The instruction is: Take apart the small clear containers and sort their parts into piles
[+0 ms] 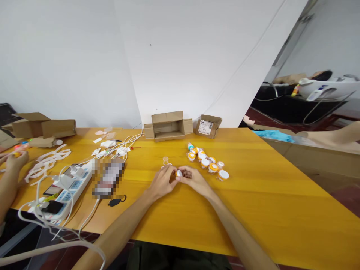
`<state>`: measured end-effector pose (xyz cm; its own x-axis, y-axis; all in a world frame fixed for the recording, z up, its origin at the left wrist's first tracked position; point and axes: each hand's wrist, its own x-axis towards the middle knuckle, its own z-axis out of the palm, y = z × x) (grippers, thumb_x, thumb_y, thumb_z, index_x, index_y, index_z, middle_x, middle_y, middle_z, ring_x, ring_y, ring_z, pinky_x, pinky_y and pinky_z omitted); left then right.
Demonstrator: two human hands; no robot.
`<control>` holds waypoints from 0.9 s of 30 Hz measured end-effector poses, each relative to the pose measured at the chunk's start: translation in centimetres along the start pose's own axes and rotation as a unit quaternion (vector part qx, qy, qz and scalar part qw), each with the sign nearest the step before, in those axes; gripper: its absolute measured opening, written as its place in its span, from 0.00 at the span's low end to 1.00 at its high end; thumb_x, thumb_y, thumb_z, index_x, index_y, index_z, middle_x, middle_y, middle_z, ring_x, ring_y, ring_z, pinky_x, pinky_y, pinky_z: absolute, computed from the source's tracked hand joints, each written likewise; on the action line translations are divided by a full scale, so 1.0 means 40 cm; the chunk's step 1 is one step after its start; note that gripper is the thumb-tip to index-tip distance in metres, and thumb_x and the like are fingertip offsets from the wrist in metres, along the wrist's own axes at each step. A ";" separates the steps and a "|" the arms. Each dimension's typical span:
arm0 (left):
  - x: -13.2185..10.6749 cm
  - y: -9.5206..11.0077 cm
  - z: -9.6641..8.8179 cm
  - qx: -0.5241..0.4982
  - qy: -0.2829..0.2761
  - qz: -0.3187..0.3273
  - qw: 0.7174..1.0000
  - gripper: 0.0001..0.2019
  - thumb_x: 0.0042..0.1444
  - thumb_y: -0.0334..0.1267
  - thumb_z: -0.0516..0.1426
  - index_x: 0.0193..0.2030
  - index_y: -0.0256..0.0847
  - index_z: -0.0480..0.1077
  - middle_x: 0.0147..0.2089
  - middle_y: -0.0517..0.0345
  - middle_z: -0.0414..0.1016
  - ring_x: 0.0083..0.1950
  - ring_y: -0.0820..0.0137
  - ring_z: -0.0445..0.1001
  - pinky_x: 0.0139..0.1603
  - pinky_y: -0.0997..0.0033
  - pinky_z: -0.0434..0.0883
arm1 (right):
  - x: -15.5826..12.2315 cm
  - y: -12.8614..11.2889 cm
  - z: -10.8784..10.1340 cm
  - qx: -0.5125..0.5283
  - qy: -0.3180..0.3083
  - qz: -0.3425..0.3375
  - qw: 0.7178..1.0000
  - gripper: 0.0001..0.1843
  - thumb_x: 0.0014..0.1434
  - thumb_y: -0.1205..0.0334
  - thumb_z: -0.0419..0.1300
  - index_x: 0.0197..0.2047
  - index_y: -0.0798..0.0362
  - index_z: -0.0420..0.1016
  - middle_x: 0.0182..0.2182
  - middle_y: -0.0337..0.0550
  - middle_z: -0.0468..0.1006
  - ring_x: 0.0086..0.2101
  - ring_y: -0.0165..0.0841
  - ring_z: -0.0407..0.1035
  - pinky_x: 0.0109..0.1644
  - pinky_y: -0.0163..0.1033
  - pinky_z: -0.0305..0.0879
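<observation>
Above the table in front of me, my left hand [163, 182] and my right hand [195, 180] meet fingertip to fingertip. Between them is a small round white-and-orange lid [179, 173], pinched from both sides; whether a jar is attached beneath it is hidden by the fingers. Just beyond my left hand stands a small clear cup [165, 160], with something pale and partly covered beside it. To the right, past my right hand, several small jars with white-and-orange lids [205, 162] lie in a loose cluster. One jar with a teal lid [190, 146] sits at its far end.
An open cardboard box [168, 129] and a smaller labelled box [208, 126] stand against the wall. Leftward lie a phone [109, 178], a power strip [74, 189] with tangled white cables, and a black key fob [114, 202]. Another person's hand [17, 162] is at the far left.
</observation>
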<state>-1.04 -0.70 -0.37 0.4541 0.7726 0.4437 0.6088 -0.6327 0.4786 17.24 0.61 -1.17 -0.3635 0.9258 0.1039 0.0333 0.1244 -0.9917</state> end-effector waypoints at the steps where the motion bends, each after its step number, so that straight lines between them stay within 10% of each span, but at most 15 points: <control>1: 0.000 0.000 0.000 -0.005 0.003 -0.003 1.000 0.05 0.62 0.38 0.56 0.44 0.44 0.67 0.42 0.54 0.75 0.43 0.64 0.74 0.46 0.65 0.71 | 0.001 0.001 0.003 0.006 0.000 0.000 1.000 0.23 0.45 0.45 0.71 0.40 0.50 0.77 0.37 0.42 0.82 0.38 0.39 0.75 0.46 0.44 0.71; 27: 0.014 0.013 -0.008 0.014 -0.014 -0.052 0.998 0.01 0.57 0.34 0.59 0.36 0.42 0.71 0.32 0.59 0.74 0.35 0.67 0.71 0.41 0.68 0.68 | 0.001 0.013 0.013 -0.011 0.048 -0.004 0.999 0.16 0.46 0.55 0.69 0.38 0.50 0.77 0.36 0.42 0.83 0.39 0.38 0.76 0.44 0.43 0.72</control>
<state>-0.69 -0.61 0.35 0.4053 0.8354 0.3712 0.6708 -0.5477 0.5001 16.74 0.54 -1.74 -0.2732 0.9545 0.1198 0.0510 0.1387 -0.9890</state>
